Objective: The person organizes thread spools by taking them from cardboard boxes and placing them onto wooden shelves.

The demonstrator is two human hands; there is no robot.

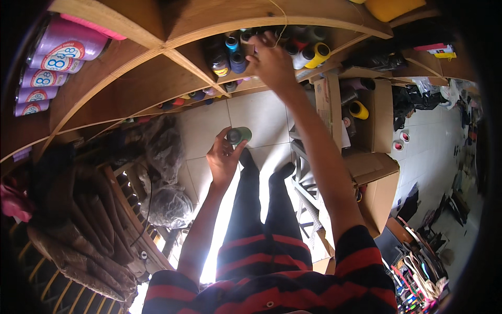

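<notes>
My left hand (225, 158) is wrapped round a dark green thread spool (239, 135), held above the floor in front of my legs. Its dark end points up toward me. My right hand (272, 63) reaches into a wooden shelf compartment full of thread spools, fingers bent among them; whatever they grip is mostly hidden. Left of that hand stand a blue spool (238, 62) and a dark brown spool (220, 64). To its right are a white spool (301, 58) and a yellow spool (317, 55). A loose pale thread (285, 21) hangs over the shelf edge.
Lilac spools (65, 47) fill a compartment at far left. An open cardboard box (377, 112) with several spools stands at right, near a grey stool (306, 178). Brown fabric (83, 230) and clear plastic bags (167, 204) lie at left. Black bags (418, 102) sit farther right.
</notes>
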